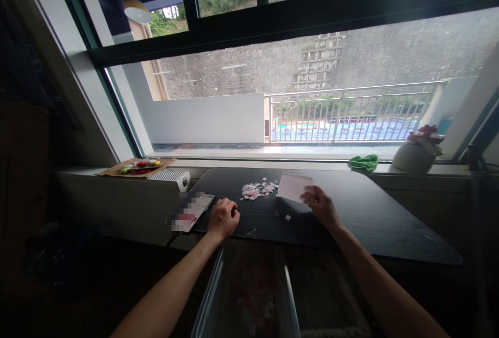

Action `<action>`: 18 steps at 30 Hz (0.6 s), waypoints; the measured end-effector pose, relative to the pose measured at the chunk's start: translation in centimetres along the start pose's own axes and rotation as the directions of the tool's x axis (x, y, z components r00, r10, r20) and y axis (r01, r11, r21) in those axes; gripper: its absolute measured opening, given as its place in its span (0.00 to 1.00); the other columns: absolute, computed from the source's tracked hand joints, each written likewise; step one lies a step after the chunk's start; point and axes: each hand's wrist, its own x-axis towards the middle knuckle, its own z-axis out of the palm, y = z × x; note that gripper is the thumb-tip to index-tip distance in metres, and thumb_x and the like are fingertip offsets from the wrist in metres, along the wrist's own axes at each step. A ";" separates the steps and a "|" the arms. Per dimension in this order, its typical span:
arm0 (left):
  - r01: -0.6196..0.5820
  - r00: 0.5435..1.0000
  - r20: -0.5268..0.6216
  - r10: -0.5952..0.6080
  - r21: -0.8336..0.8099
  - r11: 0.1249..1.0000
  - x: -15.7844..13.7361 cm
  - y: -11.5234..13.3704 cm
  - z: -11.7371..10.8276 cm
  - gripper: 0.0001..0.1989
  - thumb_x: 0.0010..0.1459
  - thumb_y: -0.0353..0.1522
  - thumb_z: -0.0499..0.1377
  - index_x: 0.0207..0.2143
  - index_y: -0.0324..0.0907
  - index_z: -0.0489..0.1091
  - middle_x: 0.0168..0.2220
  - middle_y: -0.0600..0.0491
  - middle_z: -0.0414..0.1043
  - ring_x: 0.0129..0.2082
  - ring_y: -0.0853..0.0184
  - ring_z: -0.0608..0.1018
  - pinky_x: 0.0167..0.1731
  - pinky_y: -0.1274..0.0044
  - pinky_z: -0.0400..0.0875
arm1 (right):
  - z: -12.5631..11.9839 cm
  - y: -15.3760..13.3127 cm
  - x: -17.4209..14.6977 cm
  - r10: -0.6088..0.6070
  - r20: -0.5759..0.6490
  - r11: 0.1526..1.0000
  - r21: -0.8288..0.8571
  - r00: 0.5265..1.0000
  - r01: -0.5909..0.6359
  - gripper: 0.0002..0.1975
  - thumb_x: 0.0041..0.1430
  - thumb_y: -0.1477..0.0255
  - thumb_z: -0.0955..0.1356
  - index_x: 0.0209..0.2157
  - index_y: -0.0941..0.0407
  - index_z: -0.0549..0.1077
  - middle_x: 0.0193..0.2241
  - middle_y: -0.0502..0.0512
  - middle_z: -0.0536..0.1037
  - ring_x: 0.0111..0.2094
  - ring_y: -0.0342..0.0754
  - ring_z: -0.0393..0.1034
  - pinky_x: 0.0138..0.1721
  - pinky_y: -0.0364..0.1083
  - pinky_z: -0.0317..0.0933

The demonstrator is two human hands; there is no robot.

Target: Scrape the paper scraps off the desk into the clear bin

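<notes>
My right hand is closed on the near right corner of a pale, thin rectangular card with rounded corners. The card is held tilted above the dark table, and the fingers are slightly blurred. Just left of it, a loose pile of small white and pinkish paper pieces lies on the tabletop. One separate piece sits nearer the front edge. My left hand rests at the table's front left with its fingers curled in; whatever is inside them, if anything, is hidden.
A phone-like device, partly pixelated, lies at the table's left edge. Below the front edge stands a clear plastic bin with dim pale bits inside. Along the windowsill are a brown board with colourful items, a green cloth and a white pot.
</notes>
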 end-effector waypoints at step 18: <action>-0.007 1.000 -0.010 0.007 -0.008 1.000 0.0 -0.1 0.1 0.06 0.52 0.28 0.54 0.29 0.42 0.70 0.34 0.50 0.71 0.38 0.62 0.71 0.41 0.71 0.66 | -2.5 -0.4 -2.2 0.148 -0.098 0.987 0.081 0.984 -0.141 0.11 0.43 0.64 0.63 0.26 0.55 0.72 0.20 0.50 0.71 0.22 0.46 0.64 0.22 0.43 0.59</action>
